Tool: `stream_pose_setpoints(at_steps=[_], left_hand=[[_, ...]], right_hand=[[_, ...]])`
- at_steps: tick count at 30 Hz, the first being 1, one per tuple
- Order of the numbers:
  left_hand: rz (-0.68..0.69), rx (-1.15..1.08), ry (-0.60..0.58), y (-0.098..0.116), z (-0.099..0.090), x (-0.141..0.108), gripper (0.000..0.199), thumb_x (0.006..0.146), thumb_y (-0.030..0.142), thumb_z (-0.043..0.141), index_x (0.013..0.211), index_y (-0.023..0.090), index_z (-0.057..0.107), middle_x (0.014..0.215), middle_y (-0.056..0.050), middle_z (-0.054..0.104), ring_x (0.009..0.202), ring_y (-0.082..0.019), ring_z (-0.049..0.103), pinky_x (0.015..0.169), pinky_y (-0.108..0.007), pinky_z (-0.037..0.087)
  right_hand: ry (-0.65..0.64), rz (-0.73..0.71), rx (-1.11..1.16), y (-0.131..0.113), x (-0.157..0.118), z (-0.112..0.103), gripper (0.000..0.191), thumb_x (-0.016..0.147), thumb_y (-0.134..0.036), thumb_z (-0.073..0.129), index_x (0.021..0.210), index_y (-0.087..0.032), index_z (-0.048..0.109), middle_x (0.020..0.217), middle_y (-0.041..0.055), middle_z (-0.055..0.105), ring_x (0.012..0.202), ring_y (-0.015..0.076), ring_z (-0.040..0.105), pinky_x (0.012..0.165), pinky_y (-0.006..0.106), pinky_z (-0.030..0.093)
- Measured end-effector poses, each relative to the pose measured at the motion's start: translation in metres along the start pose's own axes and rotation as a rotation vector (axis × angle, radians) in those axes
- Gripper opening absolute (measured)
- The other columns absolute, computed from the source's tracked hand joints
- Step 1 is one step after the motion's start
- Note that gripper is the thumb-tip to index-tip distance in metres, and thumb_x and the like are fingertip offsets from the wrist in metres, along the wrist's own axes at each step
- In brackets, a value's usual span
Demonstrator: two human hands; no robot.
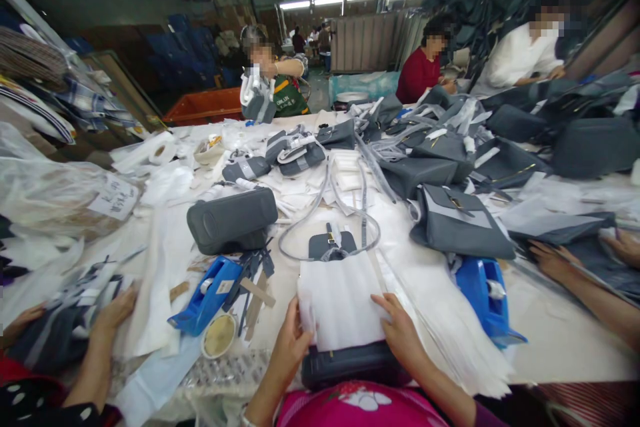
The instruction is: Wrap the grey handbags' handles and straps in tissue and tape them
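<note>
A white foam sheet (343, 300) lies over the front of a dark grey bag (350, 363) at the table's front edge. My left hand (295, 333) pinches the sheet's left edge, its thumb on the near side. On the right edge, my right hand (397, 323) rests with its index finger stretched out along the sheet and its fingers apart. Just beyond the sheet a small dark flap with a buckle (330, 240) shows, and a plastic-wrapped strap (375, 227) loops out around it across the table.
Blue tape dispensers (210, 297) stand to the left and right (487, 300). A stack of white sheets (440, 307) fans out at right. Grey bags (233, 217) cover the table's far side. Co-workers' hands (117, 307) work at both sides; several people stand or sit beyond.
</note>
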State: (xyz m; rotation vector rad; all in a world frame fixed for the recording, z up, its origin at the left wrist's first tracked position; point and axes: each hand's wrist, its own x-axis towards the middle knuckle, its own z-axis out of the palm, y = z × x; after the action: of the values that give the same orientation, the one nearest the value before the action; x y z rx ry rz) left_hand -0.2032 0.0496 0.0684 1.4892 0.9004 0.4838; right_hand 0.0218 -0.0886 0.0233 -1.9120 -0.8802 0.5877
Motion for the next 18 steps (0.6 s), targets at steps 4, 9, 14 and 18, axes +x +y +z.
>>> stream_pose_setpoints(at_steps=[4, 9, 14, 18], left_hand=[[0.365, 0.628, 0.140, 0.024, 0.025, 0.043, 0.074, 0.075, 0.010, 0.048, 0.145, 0.018, 0.023, 0.145, -0.015, 0.030, 0.137, -0.030, 0.024, 0.112, -0.051, 0.021], [0.527, 0.856, -0.241, 0.029, 0.067, 0.120, 0.058, 0.083, 0.019, 0.051, 0.139, 0.021, 0.038, 0.146, -0.012, 0.034, 0.137, -0.028, 0.024, 0.113, -0.049, 0.021], [0.351, 0.846, -0.427, -0.015, 0.085, 0.151, 0.061, 0.086, 0.047, 0.052, 0.141, 0.028, 0.034, 0.147, -0.012, 0.033, 0.134, -0.030, 0.031, 0.109, -0.051, 0.026], [0.353, 0.857, -0.373, -0.035, 0.087, 0.149, 0.063, 0.085, 0.051, 0.051, 0.142, 0.032, 0.032, 0.149, -0.011, 0.029, 0.134, -0.030, 0.029, 0.109, -0.050, 0.024]], right_hand=[[0.011, -0.039, 0.020, 0.003, 0.000, 0.006, 0.058, 0.061, -0.007, 0.040, 0.111, -0.021, 0.066, 0.116, 0.0071, 0.056, 0.113, 0.0219, 0.054, 0.105, 0.036, 0.039], [-0.012, -0.073, 0.038, 0.001, 0.001, 0.004, 0.056, 0.059, -0.008, 0.040, 0.104, -0.023, 0.068, 0.110, 0.0060, 0.058, 0.109, 0.0212, 0.056, 0.102, 0.036, 0.040], [-0.107, 0.112, 0.124, -0.001, 0.021, -0.021, 0.041, 0.067, -0.022, 0.046, 0.103, -0.023, 0.065, 0.090, 0.0038, 0.062, 0.075, 0.0204, 0.059, 0.072, 0.037, 0.050], [-0.048, 0.297, 0.199, 0.002, 0.042, -0.034, 0.043, 0.060, -0.024, 0.048, 0.102, -0.021, 0.056, 0.083, 0.0001, 0.059, 0.062, 0.0136, 0.050, 0.062, 0.029, 0.042]])
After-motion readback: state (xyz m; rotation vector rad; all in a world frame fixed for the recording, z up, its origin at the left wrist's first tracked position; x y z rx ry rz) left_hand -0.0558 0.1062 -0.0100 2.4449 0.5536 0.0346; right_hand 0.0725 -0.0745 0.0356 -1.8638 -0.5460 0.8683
